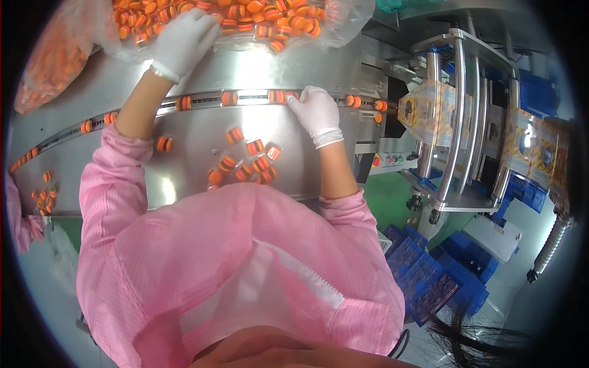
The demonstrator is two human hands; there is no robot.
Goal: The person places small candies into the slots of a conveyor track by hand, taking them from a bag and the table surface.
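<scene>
Your L hand [187, 44], in a white glove, is on the heap of orange, dark-striped, burger-shaped pcs [297, 23] in a clear plastic bag [343, 21], far side; fingers' grip hidden, can't tell. Your R hand [316, 113], gloved too, has fingers narrow by pcs on the thin metal track [253, 97]; can't tell if gripping. Track prob. keeps pcs aligned & apart. Loose pcs sit near, on the shiny steel counter [202, 126], seemingly w/in easy reach.

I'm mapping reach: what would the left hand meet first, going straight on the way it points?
Most likely the heap of orange burger-shaped pieces in the clear plastic bag. The left hand overlaps the heap in this view; depth is unclear, so it may be touching it.
</scene>
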